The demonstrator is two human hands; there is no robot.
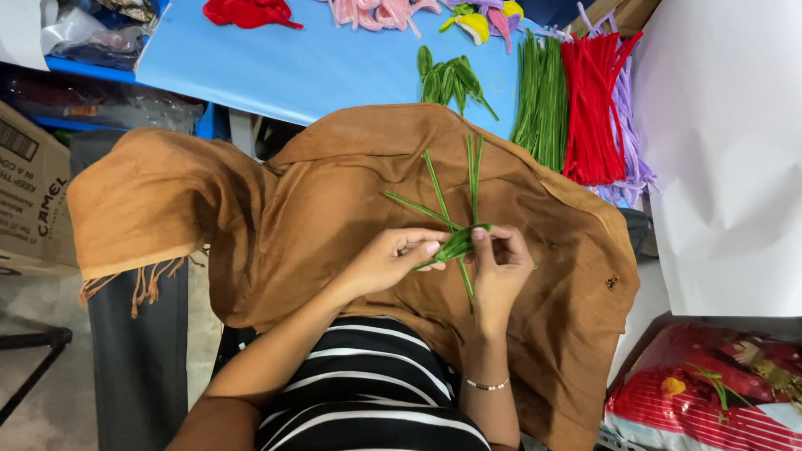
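Note:
My left hand (393,257) and my right hand (501,263) meet over a brown cloth (317,209) spread across my lap. Both pinch a folded green pipe cleaner leaf (457,244) between fingertips. Several straight green pipe cleaners (443,196) lie on the cloth just beyond my hands, fanning upward; one stem (465,280) runs down below my right hand.
A blue table (334,67) beyond holds finished green leaves (447,82), bundles of green (539,100), red (593,108) and lilac (631,125) pipe cleaners, a red piece (248,12) and pink ones (376,12). Cardboard box (29,192) at left, red packet (710,392) at lower right.

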